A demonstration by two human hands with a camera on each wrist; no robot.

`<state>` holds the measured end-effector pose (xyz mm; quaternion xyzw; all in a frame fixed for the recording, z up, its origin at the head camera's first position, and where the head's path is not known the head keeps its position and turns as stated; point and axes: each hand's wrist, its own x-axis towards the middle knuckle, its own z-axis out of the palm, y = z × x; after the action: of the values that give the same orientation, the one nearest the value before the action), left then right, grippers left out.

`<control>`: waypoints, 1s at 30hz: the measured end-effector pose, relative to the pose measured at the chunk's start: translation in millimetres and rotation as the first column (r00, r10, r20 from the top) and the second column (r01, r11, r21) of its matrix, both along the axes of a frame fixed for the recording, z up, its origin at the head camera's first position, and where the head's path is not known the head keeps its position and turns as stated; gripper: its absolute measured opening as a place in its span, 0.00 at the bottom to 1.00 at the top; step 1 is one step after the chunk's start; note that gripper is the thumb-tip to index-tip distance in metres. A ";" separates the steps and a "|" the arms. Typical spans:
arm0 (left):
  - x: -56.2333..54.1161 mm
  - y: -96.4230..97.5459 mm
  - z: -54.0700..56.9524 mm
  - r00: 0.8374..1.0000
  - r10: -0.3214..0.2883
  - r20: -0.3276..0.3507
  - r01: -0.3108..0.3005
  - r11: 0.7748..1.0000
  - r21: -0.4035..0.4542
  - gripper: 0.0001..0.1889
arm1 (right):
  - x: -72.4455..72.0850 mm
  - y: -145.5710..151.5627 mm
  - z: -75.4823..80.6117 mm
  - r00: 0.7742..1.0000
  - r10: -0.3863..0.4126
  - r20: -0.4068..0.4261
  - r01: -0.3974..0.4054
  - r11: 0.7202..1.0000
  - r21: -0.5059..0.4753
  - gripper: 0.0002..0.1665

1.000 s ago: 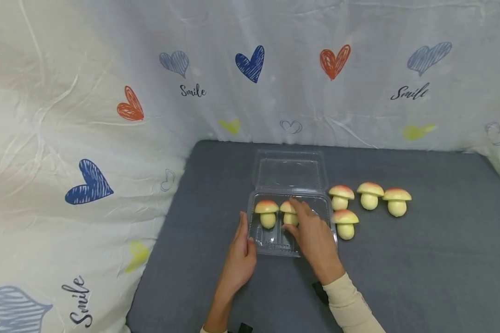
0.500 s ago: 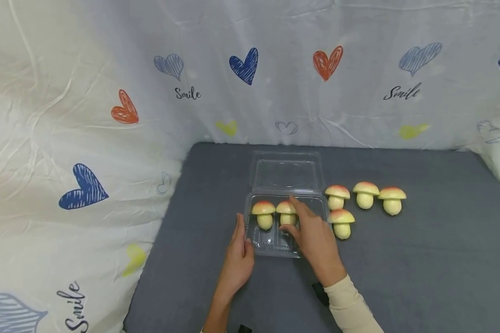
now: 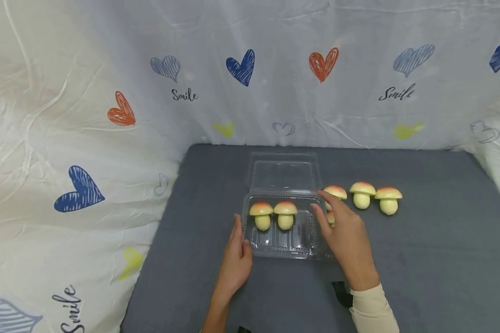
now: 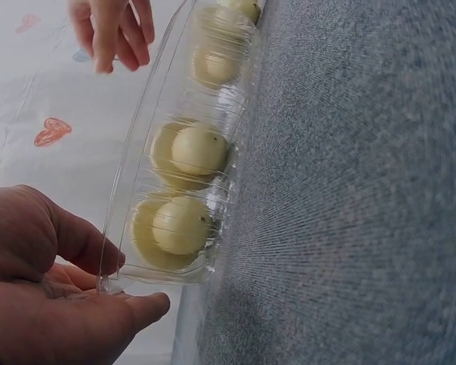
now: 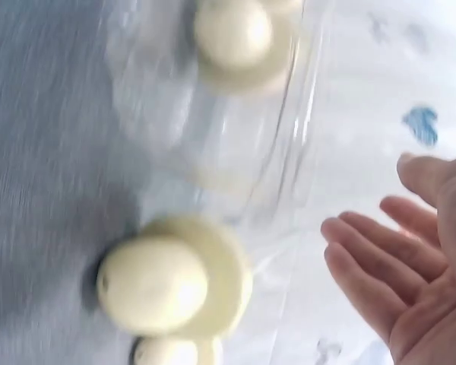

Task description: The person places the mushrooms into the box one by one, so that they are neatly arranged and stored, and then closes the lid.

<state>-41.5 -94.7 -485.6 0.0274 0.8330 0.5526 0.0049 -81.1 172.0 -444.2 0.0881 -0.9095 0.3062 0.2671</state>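
A clear plastic clamshell box [image 3: 303, 231] lies with its lid [image 3: 284, 175] folded back. Inside, side by side, are a left toy mushroom [image 3: 261, 216] and a right toy mushroom [image 3: 285, 215], both with red-topped yellow caps and pale stems. My left hand [image 3: 235, 259] pinches the box's left rim between thumb and fingers, plain in the left wrist view. Above the box's right edge is my right hand [image 3: 347, 236], fingers spread and nothing in them. It partly covers two more mushrooms: a front one [image 3: 331, 218] and one behind it [image 3: 335, 191].
Two further mushrooms, one [image 3: 362, 195] beside another [image 3: 388, 200], lie to the right on the grey cloth-covered table [image 3: 441, 240]. A pale curtain [image 3: 291, 69] with printed hearts hangs behind the table and along its left side.
My right hand has left the right mushroom inside the box and moved right, over the box's edge toward the mushrooms outside. My left hand stays on the left rim.
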 end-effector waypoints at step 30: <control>-1.4 -5.0 -6.4 1.000 -0.018 -0.002 0.018 1.000 0.020 0.41 | 28.8 66.2 -35.3 0.931 0.152 0.332 -0.181 0.982 0.060 0.48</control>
<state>-42.8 -99.7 -492.0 0.0353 0.8272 0.5608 0.0089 -52.2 238.2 -479.4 0.1251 -0.9432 0.2968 0.0819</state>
